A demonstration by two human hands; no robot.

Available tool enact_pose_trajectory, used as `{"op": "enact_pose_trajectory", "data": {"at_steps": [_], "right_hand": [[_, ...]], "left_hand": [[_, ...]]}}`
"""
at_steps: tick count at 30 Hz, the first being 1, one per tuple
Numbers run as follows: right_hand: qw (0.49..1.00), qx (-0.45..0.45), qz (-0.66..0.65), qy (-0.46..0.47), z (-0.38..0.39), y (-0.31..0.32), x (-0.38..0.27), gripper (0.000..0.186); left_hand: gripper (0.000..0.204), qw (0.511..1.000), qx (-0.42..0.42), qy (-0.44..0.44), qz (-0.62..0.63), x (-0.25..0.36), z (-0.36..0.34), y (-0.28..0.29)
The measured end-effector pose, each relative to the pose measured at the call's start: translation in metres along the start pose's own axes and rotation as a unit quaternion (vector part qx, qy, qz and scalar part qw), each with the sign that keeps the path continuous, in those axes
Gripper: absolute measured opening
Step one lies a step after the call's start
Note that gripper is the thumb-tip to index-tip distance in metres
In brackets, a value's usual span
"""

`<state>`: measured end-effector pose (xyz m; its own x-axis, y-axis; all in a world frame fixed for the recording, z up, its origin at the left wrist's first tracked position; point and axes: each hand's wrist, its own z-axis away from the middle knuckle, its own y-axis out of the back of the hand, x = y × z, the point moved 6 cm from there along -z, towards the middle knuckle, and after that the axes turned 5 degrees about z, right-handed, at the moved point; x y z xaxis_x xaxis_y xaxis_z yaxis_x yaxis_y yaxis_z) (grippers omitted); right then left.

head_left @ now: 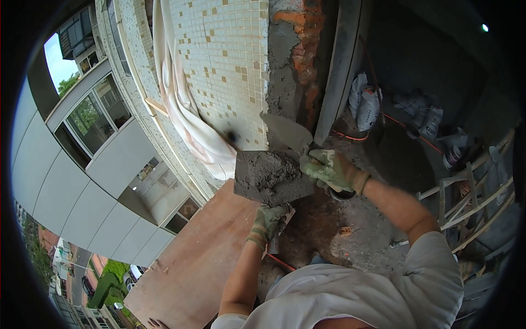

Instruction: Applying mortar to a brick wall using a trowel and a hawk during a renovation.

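My left hand [268, 222], in a dirty green glove, grips a flat mortar board [304, 192] at its near edge. A heap of wet grey mortar [267, 171] lies on the board. My right hand [330, 169], gloved likewise, is closed round the handle of a pointed trowel [289, 131], just above the board's right side. The trowel's blade points up and left, over the foot of the wall corner. On that corner, a strip of grey mortar [280, 71] runs beside bare orange brick [307, 46]. Whether the blade touches the wall, I cannot tell.
Left of the strip is a tiled wall [219, 60] with a white cloth [186, 115] hanging down it. A wooden sheet [192, 247] lies at lower left, fingers [156, 323] at its edge. Sacks [368, 107], a bucket [452, 157] and a wooden ladder-like frame [466, 203] stand right.
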<state>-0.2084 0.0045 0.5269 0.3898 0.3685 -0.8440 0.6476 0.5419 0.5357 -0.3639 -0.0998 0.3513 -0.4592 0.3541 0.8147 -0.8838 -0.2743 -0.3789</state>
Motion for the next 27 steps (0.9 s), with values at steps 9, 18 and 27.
{"op": "enact_pose_trajectory", "data": {"at_steps": [9, 18, 27], "right_hand": [[0.986, 0.026, 0.164, 0.029, 0.015, 0.029, 0.006, 0.028], [0.843, -0.027, 0.531, 0.078, 0.022, 0.028, -0.010, 0.041], [0.985, 0.085, 0.141, 0.054, 0.031, 0.005, 0.063, 0.031]], "left_hand": [[0.008, 1.000, -0.013, -0.020, 0.015, 0.022, 0.006, -0.005], [0.019, 0.983, -0.010, -0.132, -0.131, 0.012, -0.002, -0.002], [0.024, 0.994, -0.060, -0.093, -0.018, -0.054, -0.018, -0.013]]}}
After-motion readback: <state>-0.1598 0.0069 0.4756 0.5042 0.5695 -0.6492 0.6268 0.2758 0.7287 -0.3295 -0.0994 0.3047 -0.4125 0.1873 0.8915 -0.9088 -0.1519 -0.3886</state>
